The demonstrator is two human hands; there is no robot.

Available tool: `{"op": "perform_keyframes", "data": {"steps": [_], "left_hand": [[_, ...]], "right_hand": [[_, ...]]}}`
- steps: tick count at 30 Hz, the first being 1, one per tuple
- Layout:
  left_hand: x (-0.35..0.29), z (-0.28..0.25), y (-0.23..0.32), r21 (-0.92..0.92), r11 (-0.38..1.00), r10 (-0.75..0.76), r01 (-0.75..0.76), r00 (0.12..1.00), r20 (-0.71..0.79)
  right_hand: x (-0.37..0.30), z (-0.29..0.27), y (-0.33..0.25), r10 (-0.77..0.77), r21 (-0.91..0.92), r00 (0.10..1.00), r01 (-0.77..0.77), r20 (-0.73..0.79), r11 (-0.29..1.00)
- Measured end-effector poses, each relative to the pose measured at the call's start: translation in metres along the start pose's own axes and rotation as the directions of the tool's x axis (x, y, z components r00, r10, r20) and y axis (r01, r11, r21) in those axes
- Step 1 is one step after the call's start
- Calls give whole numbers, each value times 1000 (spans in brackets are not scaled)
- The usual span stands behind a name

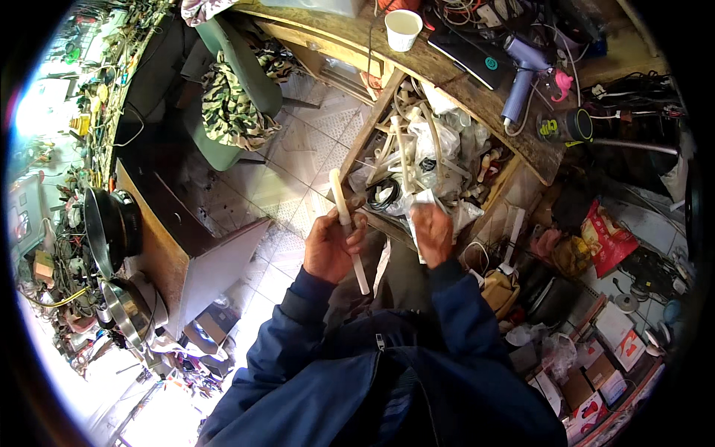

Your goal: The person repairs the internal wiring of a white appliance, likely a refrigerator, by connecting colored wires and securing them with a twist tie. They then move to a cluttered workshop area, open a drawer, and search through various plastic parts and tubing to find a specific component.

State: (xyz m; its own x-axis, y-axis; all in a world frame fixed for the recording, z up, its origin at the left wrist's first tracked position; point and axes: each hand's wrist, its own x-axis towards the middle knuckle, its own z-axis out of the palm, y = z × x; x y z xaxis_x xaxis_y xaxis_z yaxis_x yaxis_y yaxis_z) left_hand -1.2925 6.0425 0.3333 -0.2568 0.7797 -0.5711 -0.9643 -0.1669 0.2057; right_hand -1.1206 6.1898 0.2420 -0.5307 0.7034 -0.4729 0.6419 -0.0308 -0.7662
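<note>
My left hand (328, 242) is closed around a pale, translucent tube (339, 192). Its upper end bends slightly, and its lower end sticks out below my fingers. Beside it, my right hand (433, 229) grips a flat white piece (424, 198) whose kind I cannot make out, since my fingers cover most of it. Both hands are in front of my body at the near edge of a pulled-out wooden drawer (378, 119). Inside the drawer lie several beige hoses (434, 141), crumpled clear plastic bags (454, 149) and a black coiled cable (383, 194).
Above the drawer, a wooden desk (538, 153) bears a white cup (404, 31), a dark flat device (465, 59) and a purple hair dryer (521, 74). A green chair (261, 78) with camouflage cloth (237, 112) stands left. Pans (125, 309) and a red bag (605, 237) flank me.
</note>
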Motion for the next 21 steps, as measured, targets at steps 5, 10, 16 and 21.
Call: {"op": "perform_keyframes", "data": {"steps": [5, 10, 16, 21], "left_hand": [[4, 8, -3, -46, 999, -22, 27, 994, 110], [-3, 14, -4, 35, 999, 3, -6, 998, 62], [-13, 18, 4, 175, 984, -33, 37, 999, -27], [-5, 26, 7, 287, 956, -52, 67, 997, -59]], "right_hand": [[-72, 54, 93, 393, 323, 715, -643, 577, 695], [-64, 101, 174, 487, 782, 698, -622, 525, 48], [-39, 134, 186, 386, 814, 758, -580, 526, 28], [-31, 140, 179, 288, 819, 801, -568, 525, 85]]}}
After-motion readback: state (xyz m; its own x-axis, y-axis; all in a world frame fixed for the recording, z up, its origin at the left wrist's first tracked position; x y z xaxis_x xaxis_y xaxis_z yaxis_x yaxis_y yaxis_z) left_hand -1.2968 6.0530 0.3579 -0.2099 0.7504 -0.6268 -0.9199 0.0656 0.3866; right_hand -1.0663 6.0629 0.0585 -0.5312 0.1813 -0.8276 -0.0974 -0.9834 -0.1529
